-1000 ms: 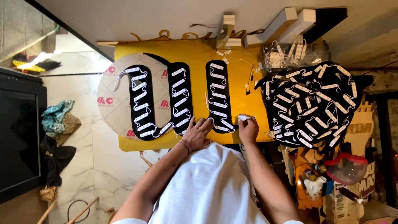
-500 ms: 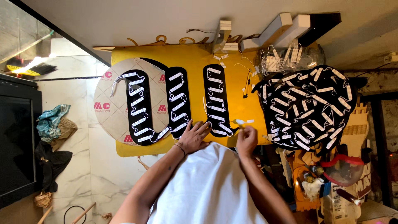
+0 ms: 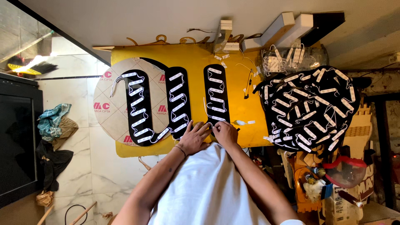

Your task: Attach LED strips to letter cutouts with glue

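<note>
Black screen [image 3: 18,137]: far out at 9 o'clock, dark and upright beside the marble floor [image 3: 79,166].
Cloth heap [image 3: 52,123]: at 9 o'clock too, blue checked rag on top, dark fabric below.
Round board [image 3: 112,106]: pale disc under the left end of the letter, overhanging the yellow worktop [image 3: 239,83] at its 9 o'clock edge.
Black letter panel [image 3: 177,102]: flat on the worktop, centre stage, three dark strokes joined at the near end, white light modules strung zigzag along each stroke.
Left hand [image 3: 193,139]: just below centre at 6 o'clock, palm down, fingers [image 3: 203,128] spread and pressing flat on the near end of the panel between middle and right strokes; nothing grasped, just bearing down.
Right hand [image 3: 225,133]: touching the left hand's 3 o'clock side, fingers curled down onto the foot of the right stroke, tips bunched at a white module there; whether pinching it or only pressing, cannot tell.
Loose modules [image 3: 243,122]: a couple of white pieces just at 3 o'clock of the right hand, lying on bare yellow.
Black tool [image 3: 248,88]: thin, lying on the worktop at 1 o'clock of the hands.
Second black panel [image 3: 310,110]: out at 3 o'clock, rounded, crowded with white modules, well apart from both hands.
Wire bundle [image 3: 291,60]: at 2 o'clock, tangled modules in a clear bag.
</note>
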